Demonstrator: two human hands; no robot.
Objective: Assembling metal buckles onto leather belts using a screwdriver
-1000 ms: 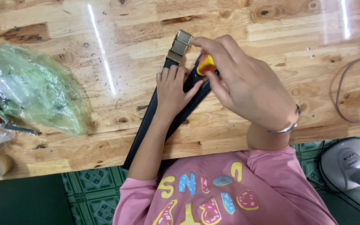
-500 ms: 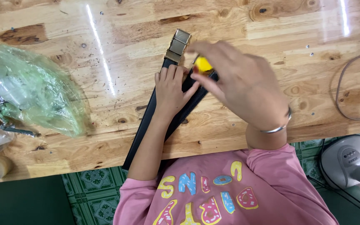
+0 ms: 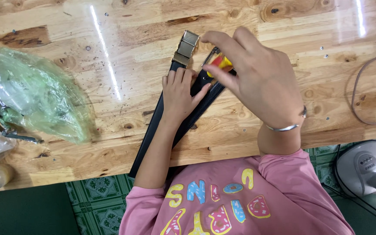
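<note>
Nearest the camera, a pink sleeve and printed shirt front fill the bottom edge, with a green patterned floor showing below the wooden table. At about four o'clock stands a grey fan base.

Moving up, the left hand lies flat on the black belt, fingers together and pressed down, pinning the strap to the table. The belt runs from the near table edge at about seven o'clock up toward twelve, ending in a brass-coloured buckle.

Just right of that, the right hand, with a silver bangle on its wrist, has its fingertips pinched on a small tool with a yellow and red handle; its metal tip points at the strap just below the buckle. Whether the tip touches the strap I cannot tell.

To do this well, I'd judge the flat hand should keep the strap from sliding, and the tool should go in upright with light, steady pressure, so it does not skid across the leather.

Further out, at nine o'clock, a crumpled green plastic bag; at three o'clock, a looped brown cord.
</note>
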